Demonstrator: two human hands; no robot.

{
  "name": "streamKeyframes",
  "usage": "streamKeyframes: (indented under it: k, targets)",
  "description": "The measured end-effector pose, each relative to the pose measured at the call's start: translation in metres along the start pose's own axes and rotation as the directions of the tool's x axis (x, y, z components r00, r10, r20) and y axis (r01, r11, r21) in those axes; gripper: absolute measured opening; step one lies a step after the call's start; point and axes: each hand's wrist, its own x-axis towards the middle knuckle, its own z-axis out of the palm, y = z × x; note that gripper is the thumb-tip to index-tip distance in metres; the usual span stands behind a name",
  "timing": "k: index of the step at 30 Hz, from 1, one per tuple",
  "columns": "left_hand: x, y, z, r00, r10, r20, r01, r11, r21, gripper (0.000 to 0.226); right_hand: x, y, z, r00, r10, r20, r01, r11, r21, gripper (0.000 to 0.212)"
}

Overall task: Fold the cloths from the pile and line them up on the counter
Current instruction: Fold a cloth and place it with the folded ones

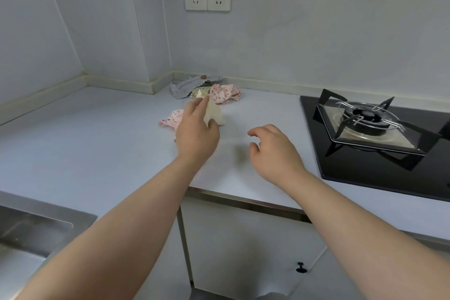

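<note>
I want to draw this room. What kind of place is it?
Probably a home kitchen: a gas burner on a black hob, a steel sink at the left, and a counter over cupboards.

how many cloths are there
5: a grey cloth, a yellowish cloth and a pink floral cloth piled in the corner, a second floral cloth beside the left hand, a cream cloth in its fingers. More may be hidden.
</note>
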Motion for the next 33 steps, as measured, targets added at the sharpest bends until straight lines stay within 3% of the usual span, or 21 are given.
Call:
streamKeyframes:
  k: [3,5,7,9,10,15,24,29,31,33]
  targets:
    - [0.0,0.035,-0.012,0.966,0.239,-0.103,-0.241,0.97,-0.013,0.062,-0.007,-0.002,-0.019,0.999,-0.033,-0.019,0.033,0.999,0.024,0.041]
    - [-0.001,0.064,-0.027,0.951,0.273,-0.145,-0.286,0.955,-0.078,0.064,-0.015,-0.004,-0.034,0.996,-0.087,-0.036,0.088,0.995,0.048,0.046]
    - [-0.002,0.091,-0.043,0.991,0.121,-0.059,-0.133,0.936,-0.326,0.065,-0.025,-0.007,-0.048,0.987,-0.149,-0.059,0.153,0.985,0.076,0.051]
    - [-0.004,0.115,-0.054,0.99,-0.065,0.128,0.13,0.79,-0.599,0.063,-0.035,-0.009,-0.062,0.979,-0.187,-0.081,0.196,0.974,0.112,0.053]
    - [-0.006,0.125,-0.058,0.972,-0.109,0.207,0.22,0.729,-0.648,0.062,-0.039,-0.01,-0.068,0.976,-0.198,-0.093,0.209,0.969,0.132,0.054]
    - [-0.015,0.172,-0.074,0.928,-0.131,0.348,0.351,0.618,-0.704,0.047,-0.064,-0.007,-0.1,0.978,-0.16,-0.136,0.19,0.95,0.247,0.054]
    - [-0.038,0.231,-0.058,0.929,-0.128,0.346,0.354,0.573,-0.739,0.053,-0.107,0.024,-0.146,0.95,-0.008,-0.313,0.148,0.891,0.428,0.034]
    - [-0.047,0.258,-0.044,0.91,-0.068,0.41,0.39,0.483,-0.784,0.055,-0.123,0.04,-0.159,0.957,0.054,-0.285,0.058,0.927,0.37,0.059]
    - [-0.049,0.264,-0.041,0.902,-0.03,0.431,0.387,0.497,-0.777,0.053,-0.12,0.048,-0.163,0.942,0.099,-0.32,0.019,0.938,0.346,0.048]
    - [-0.051,0.263,-0.039,0.917,-0.001,0.399,0.316,0.613,-0.724,0.051,-0.116,0.055,-0.17,0.916,0.132,-0.379,-0.006,0.949,0.315,0.025]
